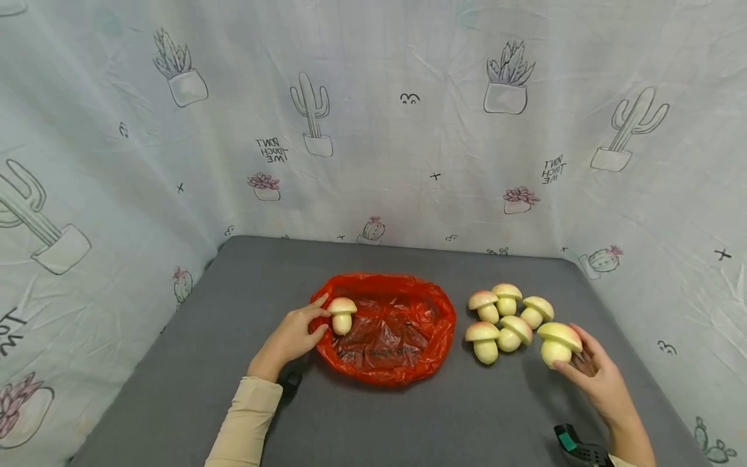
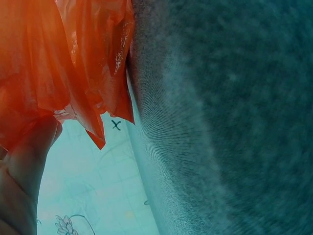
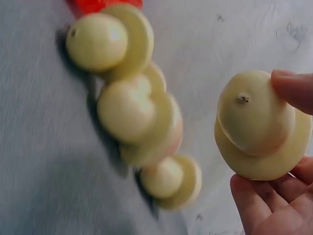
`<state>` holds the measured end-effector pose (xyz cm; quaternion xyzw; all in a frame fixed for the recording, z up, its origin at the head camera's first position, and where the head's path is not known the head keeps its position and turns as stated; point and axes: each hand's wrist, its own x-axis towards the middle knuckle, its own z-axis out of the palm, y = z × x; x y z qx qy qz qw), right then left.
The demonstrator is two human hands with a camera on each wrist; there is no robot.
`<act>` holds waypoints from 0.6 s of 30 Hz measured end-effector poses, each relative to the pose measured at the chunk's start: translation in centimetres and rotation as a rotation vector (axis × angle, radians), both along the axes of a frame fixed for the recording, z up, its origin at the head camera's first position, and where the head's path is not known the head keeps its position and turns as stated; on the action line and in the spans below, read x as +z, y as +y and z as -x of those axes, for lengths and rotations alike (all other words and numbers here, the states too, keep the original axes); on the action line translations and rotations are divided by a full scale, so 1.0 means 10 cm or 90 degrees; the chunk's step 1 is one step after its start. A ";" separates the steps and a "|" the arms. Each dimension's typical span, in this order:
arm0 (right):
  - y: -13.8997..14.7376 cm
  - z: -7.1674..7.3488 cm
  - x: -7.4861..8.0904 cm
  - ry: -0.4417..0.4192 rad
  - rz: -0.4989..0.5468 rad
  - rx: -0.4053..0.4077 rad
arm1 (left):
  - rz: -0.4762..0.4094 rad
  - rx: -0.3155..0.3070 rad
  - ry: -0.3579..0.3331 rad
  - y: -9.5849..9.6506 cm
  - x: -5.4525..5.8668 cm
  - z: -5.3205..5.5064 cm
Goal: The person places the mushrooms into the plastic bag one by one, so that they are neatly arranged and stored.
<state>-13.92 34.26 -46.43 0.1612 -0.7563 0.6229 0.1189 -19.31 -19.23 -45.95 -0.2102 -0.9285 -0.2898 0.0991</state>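
Observation:
My left hand (image 1: 294, 334) is at the left rim of a red plastic bag (image 1: 440, 347), which lies spread wide on the table. The left wrist view shows a thumb (image 2: 32, 159) against the bag's film; the fingertips hold the rim. One toy mushroom (image 1: 342, 316) with a pale stem and yellowish cap stands inside the bag, close to those fingers. On the right, my right hand (image 1: 604, 383) grips another toy mushroom (image 3: 257, 115) between thumb and fingers, raised off the table. To its left, several like mushrooms (image 1: 486, 340) stand in a cluster.
The grey table (image 1: 408, 421) is bordered by a white cloth (image 1: 397, 143) printed with cacti at the back and sides. A black strap (image 1: 574, 444) is at the right wrist. The mushroom cluster stands between the bag and my right hand.

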 end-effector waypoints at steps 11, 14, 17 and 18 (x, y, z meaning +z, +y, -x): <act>-0.41 0.19 0.18 0.067 0.008 0.138 | -0.008 0.000 0.015 -0.01 -0.02 -0.01; -0.52 0.26 0.20 0.080 0.017 0.178 | -0.012 0.002 0.019 -0.01 -0.01 -0.01; -0.63 0.32 0.22 0.076 0.026 0.203 | -0.010 0.000 0.015 0.00 -0.02 -0.01; -0.67 0.33 0.22 0.074 0.024 0.207 | -0.010 0.000 0.013 0.00 -0.02 -0.01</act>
